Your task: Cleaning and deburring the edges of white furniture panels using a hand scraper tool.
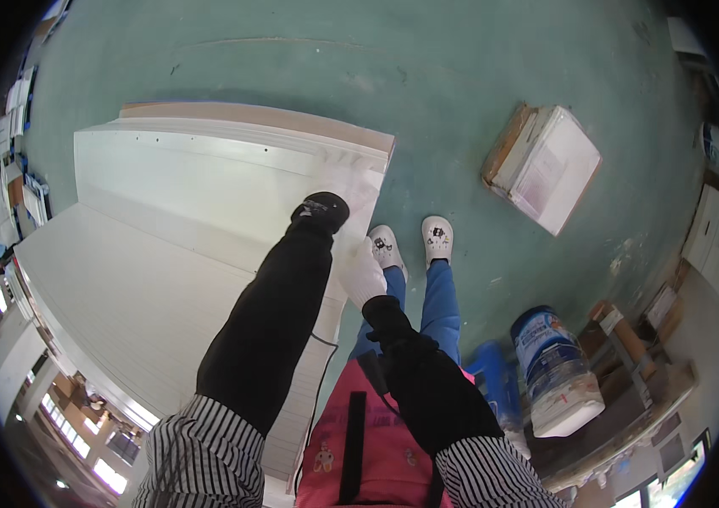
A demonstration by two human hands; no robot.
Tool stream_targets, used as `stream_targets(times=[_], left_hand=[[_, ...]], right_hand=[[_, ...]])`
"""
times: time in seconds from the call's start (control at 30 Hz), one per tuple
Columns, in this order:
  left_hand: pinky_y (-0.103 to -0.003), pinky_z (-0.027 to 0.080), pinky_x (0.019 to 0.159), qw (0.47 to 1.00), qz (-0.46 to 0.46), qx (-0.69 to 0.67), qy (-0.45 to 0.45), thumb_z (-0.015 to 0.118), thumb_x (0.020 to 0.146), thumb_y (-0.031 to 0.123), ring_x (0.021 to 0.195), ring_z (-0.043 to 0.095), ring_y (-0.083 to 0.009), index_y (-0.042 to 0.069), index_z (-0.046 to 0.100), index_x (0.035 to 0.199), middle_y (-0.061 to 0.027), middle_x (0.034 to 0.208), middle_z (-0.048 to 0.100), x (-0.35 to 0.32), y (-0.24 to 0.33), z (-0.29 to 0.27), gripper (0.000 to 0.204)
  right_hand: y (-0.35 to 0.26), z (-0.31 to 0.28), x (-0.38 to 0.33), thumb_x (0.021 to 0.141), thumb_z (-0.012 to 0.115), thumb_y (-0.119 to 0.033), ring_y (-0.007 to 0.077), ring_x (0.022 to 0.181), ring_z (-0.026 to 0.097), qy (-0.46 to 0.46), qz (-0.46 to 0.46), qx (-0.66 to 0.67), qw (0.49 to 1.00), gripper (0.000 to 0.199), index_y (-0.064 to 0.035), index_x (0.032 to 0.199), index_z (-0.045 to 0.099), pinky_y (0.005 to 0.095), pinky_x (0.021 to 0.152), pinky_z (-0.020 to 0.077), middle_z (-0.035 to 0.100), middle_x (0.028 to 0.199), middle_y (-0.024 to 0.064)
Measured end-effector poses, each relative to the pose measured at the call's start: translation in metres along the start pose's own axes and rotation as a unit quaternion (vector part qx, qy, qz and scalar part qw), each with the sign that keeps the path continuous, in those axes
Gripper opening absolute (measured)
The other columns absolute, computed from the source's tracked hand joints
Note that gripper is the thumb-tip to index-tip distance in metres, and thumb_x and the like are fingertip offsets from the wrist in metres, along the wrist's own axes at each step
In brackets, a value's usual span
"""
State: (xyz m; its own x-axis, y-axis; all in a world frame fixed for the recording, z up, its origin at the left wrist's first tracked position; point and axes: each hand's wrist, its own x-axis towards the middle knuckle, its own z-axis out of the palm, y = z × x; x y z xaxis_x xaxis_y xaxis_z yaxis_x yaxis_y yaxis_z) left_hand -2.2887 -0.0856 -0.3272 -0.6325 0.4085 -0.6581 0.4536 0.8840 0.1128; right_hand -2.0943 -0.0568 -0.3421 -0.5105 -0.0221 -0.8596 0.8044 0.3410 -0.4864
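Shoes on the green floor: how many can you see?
2: a left shoe beside the white-gloved right hand, near the white panel's corner, and a right shoe next to it. None seem hidden.

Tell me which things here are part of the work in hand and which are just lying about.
In hand: left hand, black-gloved, and right hand, white-gloved, both on the white panels.
Lying about: flat carton on the green floor; blue-and-white canister.

Both gloved hands, left hand (pixel 320 212) and right hand (pixel 359 273), rest on white panels (pixel 182 212).
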Motion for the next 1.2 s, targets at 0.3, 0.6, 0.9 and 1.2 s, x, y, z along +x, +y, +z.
stream_targets(times=[0.3,0.6,0.9,1.2], left_hand=[[-0.051,0.028,0.118,0.998,0.044,0.048,0.021,0.065,0.084,0.044,0.139,0.045,-0.0248,0.020,0.056,0.139,-0.0076,0.146,0.054,0.012,0.044,-0.033,0.060],[-0.040,0.047,0.101,0.986,-0.021,-0.153,-0.060,0.056,0.095,0.047,0.118,0.063,-0.0328,0.010,0.063,0.130,-0.0135,0.124,0.069,-0.079,0.110,-0.096,0.051],[-0.041,0.051,0.097,0.944,-0.045,-0.280,0.167,0.056,0.098,0.037,0.112,0.066,-0.0322,0.009,0.062,0.129,-0.0162,0.120,0.069,-0.294,0.245,-0.026,0.041],[-0.050,0.054,0.088,0.934,-0.194,-0.174,-0.243,0.050,0.088,0.037,0.101,0.068,-0.0401,0.011,0.071,0.109,-0.0206,0.106,0.071,-0.562,0.348,0.130,0.040]], right_hand=[[0.030,-0.105,-0.027,0.092,0.058,-0.043,0.0454,0.114,0.061,-0.092,-0.075,0.028,0.992,0.066,0.0015,0.140,0.046,0.0504,0.099,0.0475,0.063,0.123,0.0317],[0.272,-0.253,-0.185,0.089,0.055,-0.031,0.0446,0.089,0.070,0.125,0.081,-0.296,0.943,0.034,-0.0036,0.101,0.069,0.0534,0.081,0.0553,0.071,0.092,0.0260],[0.342,-0.326,-0.276,0.087,0.059,-0.024,0.0418,0.098,0.067,0.081,-0.141,-0.349,0.923,0.033,-0.0041,0.113,0.064,0.0511,0.087,0.0530,0.071,0.101,0.0225],[0.476,-0.365,-0.369,0.089,0.055,-0.027,0.0448,0.105,0.064,0.020,-0.043,-0.370,0.928,0.035,-0.0017,0.111,0.066,0.0508,0.092,0.0503,0.068,0.108,0.0270]])
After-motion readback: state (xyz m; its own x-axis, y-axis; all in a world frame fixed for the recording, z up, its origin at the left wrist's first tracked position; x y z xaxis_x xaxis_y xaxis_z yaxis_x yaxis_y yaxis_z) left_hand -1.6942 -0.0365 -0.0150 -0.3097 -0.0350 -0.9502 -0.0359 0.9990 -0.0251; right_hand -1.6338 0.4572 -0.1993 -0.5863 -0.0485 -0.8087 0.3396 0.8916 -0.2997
